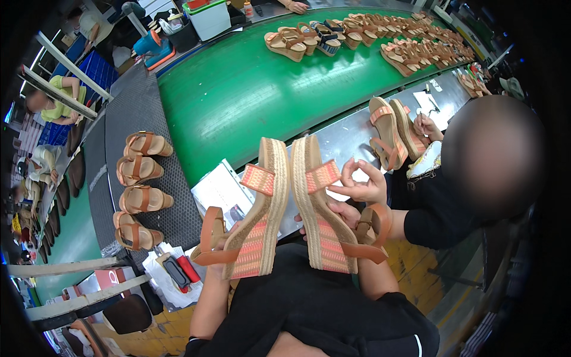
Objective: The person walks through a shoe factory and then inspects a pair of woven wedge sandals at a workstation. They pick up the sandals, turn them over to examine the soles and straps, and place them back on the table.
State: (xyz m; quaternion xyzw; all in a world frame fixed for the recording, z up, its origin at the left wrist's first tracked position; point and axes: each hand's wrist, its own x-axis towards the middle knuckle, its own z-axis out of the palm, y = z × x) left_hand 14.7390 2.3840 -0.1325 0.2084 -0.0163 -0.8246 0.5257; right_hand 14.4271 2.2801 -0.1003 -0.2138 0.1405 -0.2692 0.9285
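Note:
My left hand [222,240] grips a wedge sandal [267,196] from behind, near its ankle strap; most of the fingers are hidden. In my right hand [345,213] is the matching wedge sandal [309,196], partly covering the hand. Both sandals stand toe up, side by side with a narrow gap, their tan woven edges facing each other. They have coral patterned toe straps and wedges, and brown ankle straps. Close to the right sandal's toe strap is a co-worker's hand [364,181], thumb and finger curled together.
A green conveyor belt [232,107] carries rows of sandals [351,30]. Several brown sandals [141,199] line the dark mat at left. Papers [220,190] lie on the metal ledge ahead. A co-worker [464,196] sits close at right, beside another sandal pair [389,134].

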